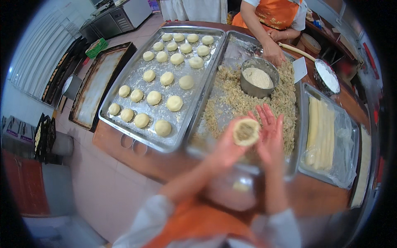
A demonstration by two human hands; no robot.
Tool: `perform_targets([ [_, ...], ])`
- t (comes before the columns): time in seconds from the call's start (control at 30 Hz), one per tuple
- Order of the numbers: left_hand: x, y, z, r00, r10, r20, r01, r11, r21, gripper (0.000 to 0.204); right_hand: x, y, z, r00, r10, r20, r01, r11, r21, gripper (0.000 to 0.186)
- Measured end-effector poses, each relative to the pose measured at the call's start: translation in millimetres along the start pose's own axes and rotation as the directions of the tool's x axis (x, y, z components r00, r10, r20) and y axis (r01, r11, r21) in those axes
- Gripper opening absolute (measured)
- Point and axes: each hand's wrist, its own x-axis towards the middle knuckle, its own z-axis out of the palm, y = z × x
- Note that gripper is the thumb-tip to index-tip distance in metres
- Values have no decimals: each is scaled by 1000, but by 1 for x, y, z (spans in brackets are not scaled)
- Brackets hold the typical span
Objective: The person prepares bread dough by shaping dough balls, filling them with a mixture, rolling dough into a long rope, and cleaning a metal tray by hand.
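Note:
A round of pale dough (246,139) with crumbly filling showing in its middle is cupped in my left hand (225,149). My right hand (271,138) is open beside it, fingers stretched up and palm turned toward the dough. Both hands are over the near part of a metal tray of crumbly filling (289,120). Beyond them a steel bowl (254,91) of pale crumbs stands in that filling. To the left, a large metal tray (132,89) carries rows of smooth dough balls (154,98).
Across the table a co-worker's hand (273,53) reaches into the filling. Near it are a white scraper (299,69), a long dough rope (295,50) and a flour bowl (327,77). At right, a tray (304,167) holds dough strips under plastic. Baking trays (97,89) stand left.

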Motion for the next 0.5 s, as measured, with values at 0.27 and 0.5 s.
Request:
perform_targets([
  [0.27,41,24,-11,974,222,-42,-221,975,27,25,-17,8,10,999,-18,-28,7,936,-353,64],
  [0.5,9,15,0,968,156,194,-197,957,215,29,3,3,19,991,-18,132,103,723,-683,68],
])
